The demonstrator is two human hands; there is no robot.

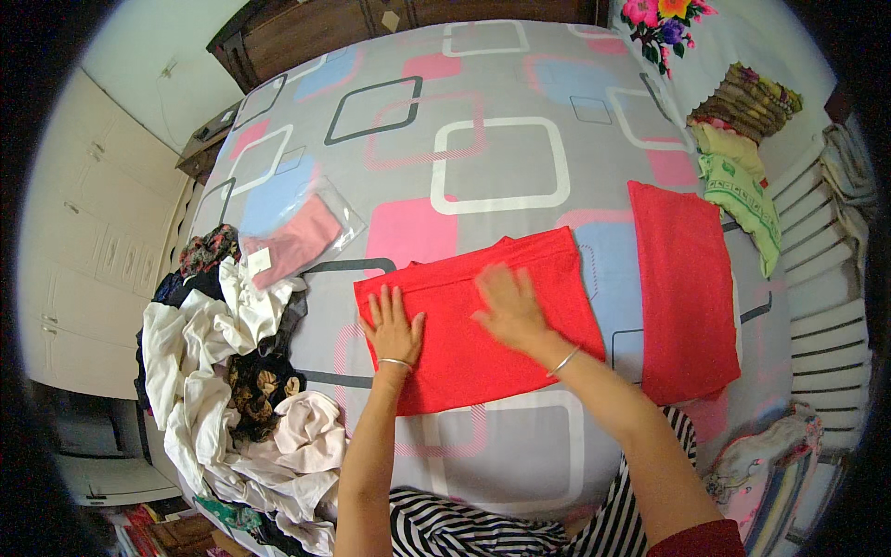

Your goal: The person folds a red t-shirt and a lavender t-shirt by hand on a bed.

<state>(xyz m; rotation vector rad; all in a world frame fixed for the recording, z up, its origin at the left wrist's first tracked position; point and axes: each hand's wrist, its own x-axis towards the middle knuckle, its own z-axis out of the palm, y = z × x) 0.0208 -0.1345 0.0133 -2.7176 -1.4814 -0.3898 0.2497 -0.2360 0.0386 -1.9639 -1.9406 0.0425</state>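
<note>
Flat on the bed lies a folded red cloth garment (459,348), its upper edge slightly uneven. My left hand (395,331) rests palm down on its left side, fingers spread. Over its right half is my right hand (511,310), also spread and a little blurred; whether it presses on the cloth or hovers just above, I cannot tell. Neither hand grasps anything. Each wrist wears a silver-coloured bangle. A second folded red garment (686,299) lies apart, to the right of the first.
A heap of white, black and patterned clothes (202,376) covers the bed's left side. Beside it is a clear plastic bag (341,216) holding pink fabric. The patterned bedsheet (501,167) stretches to a wooden headboard (418,17). Green cloth (741,202) lies along the right edge.
</note>
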